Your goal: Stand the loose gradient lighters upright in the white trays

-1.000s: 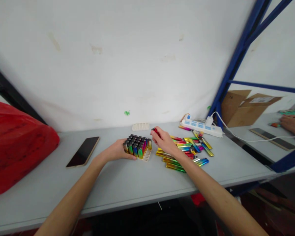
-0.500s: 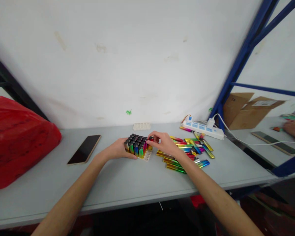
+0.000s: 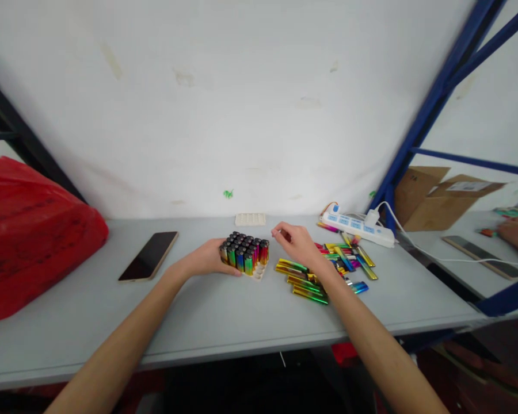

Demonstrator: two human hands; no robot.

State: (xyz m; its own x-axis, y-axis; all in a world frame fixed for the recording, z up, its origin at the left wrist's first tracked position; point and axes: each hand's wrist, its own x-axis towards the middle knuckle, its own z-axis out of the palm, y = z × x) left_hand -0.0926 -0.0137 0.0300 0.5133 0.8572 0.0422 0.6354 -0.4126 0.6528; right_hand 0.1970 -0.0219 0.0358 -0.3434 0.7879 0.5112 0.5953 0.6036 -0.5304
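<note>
Nearest on the grey tabletop (image 3: 224,316), slim gold-and-green metallic lighters (image 3: 309,294) lie flat at the near side of a jumbled, multicoloured pile of glossy lighters (image 3: 344,259). I judge them light, rigid and slick, apt to slide, so I'd pinch one at mid-body. Left of them, my left hand (image 3: 207,257) wraps the left side of a block of upright, black-topped rainbow lighters (image 3: 244,250), thumb along the near face. They stand in a shallow off-white tray (image 3: 258,272), round sockets showing at its near right corner. It looks thin and might flex; I'd steady it low, not by the tops. My right hand (image 3: 297,244) hovers just right of the block, fingers curled, thumb and forefinger tips close; from this end I can't tell whether they pinch anything. Farthest, near the white wall (image 3: 263,115), sit a second pale, socketed tray (image 3: 250,219) and a white power strip (image 3: 358,227).
</note>
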